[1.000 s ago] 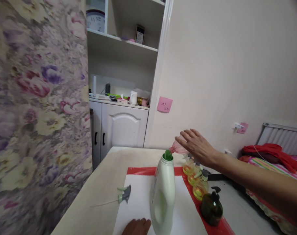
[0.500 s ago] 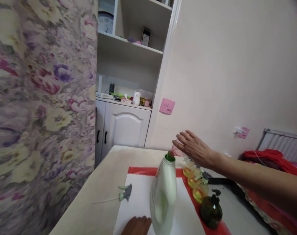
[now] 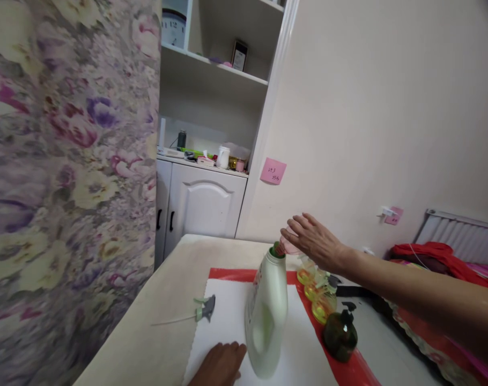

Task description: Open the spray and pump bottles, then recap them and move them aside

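My right hand (image 3: 314,238) is wrapped around a pink see-through bottle (image 3: 289,244), which is tilted with its neck at the mouth of a pale green jug (image 3: 266,321). Something green shows in the jug's mouth. The jug stands upright and uncapped on a white sheet (image 3: 223,305). To its left, my left hand (image 3: 222,364) rests low on the sheet, fingers extended, holding nothing that I can see. A grey and green spray head (image 3: 206,308) with a thin tube lies at the sheet's left edge.
Several clear bottles with yellow liquid (image 3: 323,308) line the red strip (image 3: 231,275) on the right. A dark green pump bottle (image 3: 340,335) stands nearest me. Beyond the table (image 3: 155,300) are a white cabinet (image 3: 204,206) and a wall; a floral curtain (image 3: 71,187) hangs left.
The whole view has shifted slightly. My right hand still keeps the pink bottle at the jug's mouth. More of my left hand shows beside the jug.
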Available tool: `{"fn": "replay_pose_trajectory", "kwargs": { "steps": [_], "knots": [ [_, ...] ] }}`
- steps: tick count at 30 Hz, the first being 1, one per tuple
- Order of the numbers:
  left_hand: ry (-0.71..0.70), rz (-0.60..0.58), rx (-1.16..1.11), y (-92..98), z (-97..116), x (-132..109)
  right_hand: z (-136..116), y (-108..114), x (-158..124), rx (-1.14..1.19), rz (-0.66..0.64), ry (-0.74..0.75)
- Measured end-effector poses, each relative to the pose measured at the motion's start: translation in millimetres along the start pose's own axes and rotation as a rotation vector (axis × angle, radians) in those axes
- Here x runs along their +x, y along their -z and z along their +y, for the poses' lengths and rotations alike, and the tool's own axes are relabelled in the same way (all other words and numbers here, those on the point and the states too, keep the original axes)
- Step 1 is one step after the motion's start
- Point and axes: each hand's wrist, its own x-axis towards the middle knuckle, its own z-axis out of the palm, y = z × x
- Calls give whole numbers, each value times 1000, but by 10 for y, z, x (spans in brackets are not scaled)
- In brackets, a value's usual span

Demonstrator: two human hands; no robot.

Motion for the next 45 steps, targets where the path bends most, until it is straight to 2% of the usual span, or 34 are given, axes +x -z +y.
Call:
{"fn": "replay_pose_trajectory", "kwargs": {
  "steps": [4, 9, 13, 16, 19, 21, 23, 25, 27, 28, 30, 34, 39, 41, 45],
  "knots": [
    [39, -109, -23, 187, 106, 36, 3, -23, -43, 58, 1, -26],
    [99, -163, -36, 334, 150, 76, -7, -117, -96, 133, 9, -74],
    [280, -124, 43, 467, -38, 156, -18, -191, -228, 311, 13, -202],
    [378, -66, 88, 572, -273, 251, -134, -239, -481, 707, 64, -445],
    [453, -39, 114, 587, -482, 337, -487, -397, -877, 1246, 157, -699],
    [488, -43, 126, 537, -572, 377, -900, -604, -1185, 1629, 211, -812],
    [509, -53, 135, 468, -625, 402, -1432, -852, -1483, 1868, 269, -886],
    [516, -59, 142, 410, -656, 412, -2002, -1062, -1729, 1887, 303, -1057],
    [522, -61, 148, 380, -682, 410, -2503, -1169, -1884, 1920, 273, -1104],
    [527, -63, 150, 376, -694, 407, -2700, -1177, -1925, 1949, 248, -1094],
    [541, -69, 150, 386, -715, 401, -2964, -1130, -1945, 1917, 309, -1202],
    [568, -54, 126, 470, -675, 380, -3088, -987, -1902, 1855, 275, -1250],
    [588, 45, 54, 696, -428, 245, -3061, -949, -1920, 1779, 255, -1209],
    [607, 157, -32, 810, -295, 158, -3071, -951, -1934, 1783, 271, -1208],
    [733, 471, -397, 1016, 24, 11, -3110, -983, -1945, 1788, 284, -1197]
  ]
}}
